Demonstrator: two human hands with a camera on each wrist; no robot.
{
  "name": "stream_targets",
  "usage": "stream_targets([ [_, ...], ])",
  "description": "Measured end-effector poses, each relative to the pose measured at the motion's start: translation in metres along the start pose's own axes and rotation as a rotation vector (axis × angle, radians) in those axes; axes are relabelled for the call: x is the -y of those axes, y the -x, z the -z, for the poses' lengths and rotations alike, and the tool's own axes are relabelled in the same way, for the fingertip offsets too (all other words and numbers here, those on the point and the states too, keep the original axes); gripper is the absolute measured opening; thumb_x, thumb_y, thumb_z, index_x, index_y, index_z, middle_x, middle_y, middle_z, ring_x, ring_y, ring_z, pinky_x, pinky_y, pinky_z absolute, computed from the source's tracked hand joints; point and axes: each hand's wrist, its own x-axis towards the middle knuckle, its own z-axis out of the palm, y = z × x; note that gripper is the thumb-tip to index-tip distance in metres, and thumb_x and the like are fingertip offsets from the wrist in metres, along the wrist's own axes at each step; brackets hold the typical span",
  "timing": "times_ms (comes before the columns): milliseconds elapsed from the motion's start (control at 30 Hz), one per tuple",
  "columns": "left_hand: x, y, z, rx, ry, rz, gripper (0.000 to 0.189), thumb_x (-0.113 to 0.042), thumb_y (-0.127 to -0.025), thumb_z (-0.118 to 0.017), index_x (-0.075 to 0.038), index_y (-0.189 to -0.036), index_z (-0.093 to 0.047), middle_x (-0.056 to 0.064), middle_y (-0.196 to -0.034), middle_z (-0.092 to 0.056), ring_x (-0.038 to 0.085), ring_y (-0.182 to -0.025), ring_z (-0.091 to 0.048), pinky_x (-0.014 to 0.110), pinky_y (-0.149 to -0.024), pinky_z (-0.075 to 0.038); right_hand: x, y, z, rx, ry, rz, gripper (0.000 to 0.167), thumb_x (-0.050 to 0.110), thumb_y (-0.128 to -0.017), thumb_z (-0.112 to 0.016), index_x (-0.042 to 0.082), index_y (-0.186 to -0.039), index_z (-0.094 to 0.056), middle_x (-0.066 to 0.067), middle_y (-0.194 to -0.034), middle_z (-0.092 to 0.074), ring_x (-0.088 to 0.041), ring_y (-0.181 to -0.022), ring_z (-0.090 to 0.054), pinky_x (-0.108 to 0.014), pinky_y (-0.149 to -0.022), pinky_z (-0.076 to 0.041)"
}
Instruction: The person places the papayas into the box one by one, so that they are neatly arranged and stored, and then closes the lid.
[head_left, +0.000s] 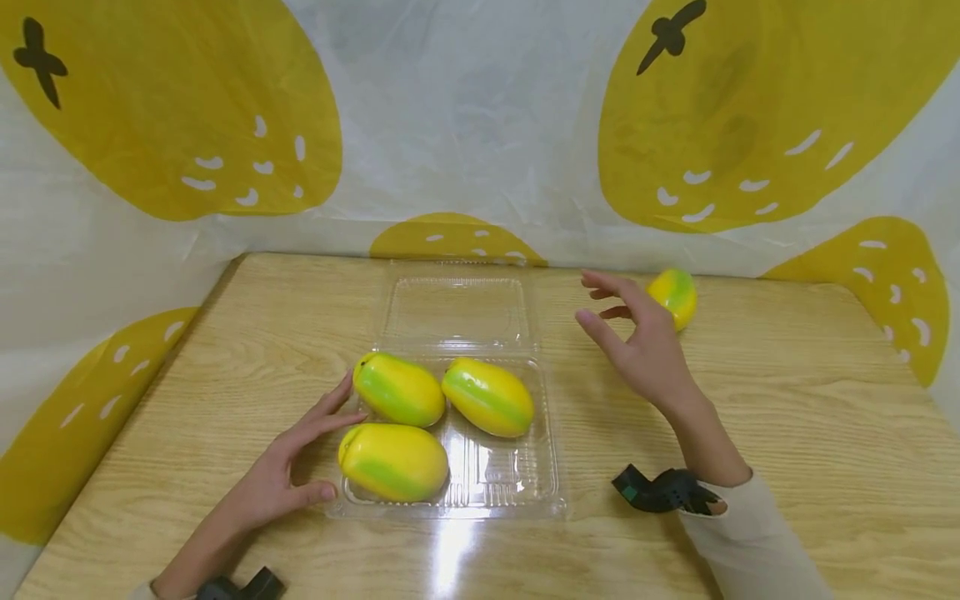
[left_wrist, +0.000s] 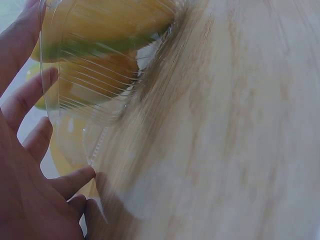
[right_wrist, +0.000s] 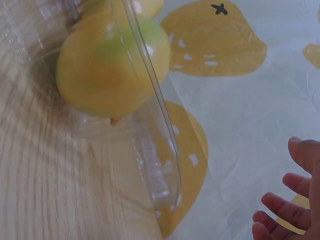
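A clear plastic clamshell box [head_left: 495, 483] lies with its lid [head_left: 457, 308] folded back toward the wall. Inside its base are three glossy yellow-and-green papayas: one at the back left [head_left: 399, 389], another at the back right [head_left: 489, 397] and a third at the front left [head_left: 393, 462]. My left hand [head_left: 281, 475] rests at the box's left side, fingers spread; its fingertips overlap the clear rim [left_wrist: 50, 95] in the left wrist view. To the right of the box, my right hand [head_left: 648, 350] is raised, fingers apart and holding nothing. Partly hidden behind it is another papaya [head_left: 675, 296].
The wooden table [head_left: 787, 417] ends at the back against a white cloth [head_left: 472, 108] printed with large yellow fruit shapes. More of this cloth hangs along the left and right sides. Each wrist wears a black strap mount [head_left: 663, 490].
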Motion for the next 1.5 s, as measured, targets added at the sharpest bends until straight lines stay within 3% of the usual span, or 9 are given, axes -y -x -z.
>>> stream_targets([
  [267,0.008,0.007,0.001,0.000,-0.005,0.030,0.067,-0.034,-0.084,-0.073,0.004,-0.134,-0.049,0.029,-0.154,-0.013,0.040,-0.143,-0.008,0.025,-0.114,-0.009,-0.008,-0.001,0.017,-0.068,0.030,-0.086,0.044,0.009,-0.090,-0.066,0.014,-0.133,-0.056,-0.003,-0.124,-0.060,-0.014,-0.106,-0.054,-0.023,-0.084,-0.045],
  [633,0.004,0.005,0.001,-0.001,-0.009,0.028,0.066,-0.033,-0.084,-0.073,0.005,-0.134,-0.049,0.030,-0.153,-0.013,0.042,-0.142,-0.008,0.025,-0.114,-0.010,-0.026,0.000,0.039,-0.181,0.068,-0.253,0.044,0.027,-0.093,-0.064,0.015,-0.134,-0.055,-0.002,-0.125,-0.059,-0.019,-0.109,-0.051,-0.018,-0.087,-0.041],
  [967,0.005,0.006,0.001,0.000,-0.008,0.032,0.066,-0.031,-0.084,-0.074,0.004,-0.134,-0.049,0.029,-0.153,-0.013,0.041,-0.142,-0.008,0.025,-0.114,-0.009,-0.046,0.003,0.047,-0.268,0.112,-0.406,0.051,0.034,-0.094,-0.061,0.012,-0.138,-0.051,-0.010,-0.132,-0.053,-0.027,-0.113,-0.047,-0.027,-0.090,-0.040],
  [1167,0.007,0.006,0.001,0.001,-0.009,0.033,0.067,-0.032,-0.084,-0.074,0.004,-0.134,-0.049,0.029,-0.153,-0.013,0.042,-0.142,-0.008,0.025,-0.114,-0.009,-0.056,0.005,0.048,-0.323,0.112,-0.508,0.056,0.040,-0.093,-0.060,0.009,-0.138,-0.050,-0.013,-0.135,-0.050,-0.029,-0.114,-0.044,-0.026,-0.087,-0.039],
  [1500,0.003,0.002,0.001,0.006,-0.005,0.029,0.067,-0.033,-0.085,-0.073,0.004,-0.134,-0.048,0.030,-0.153,-0.013,0.039,-0.143,-0.008,0.025,-0.114,-0.010,-0.077,0.012,0.045,-0.280,0.155,-0.615,0.072,0.049,-0.091,-0.057,0.007,-0.146,-0.036,-0.016,-0.143,-0.037,-0.033,-0.121,-0.039,-0.037,-0.091,-0.039],
])
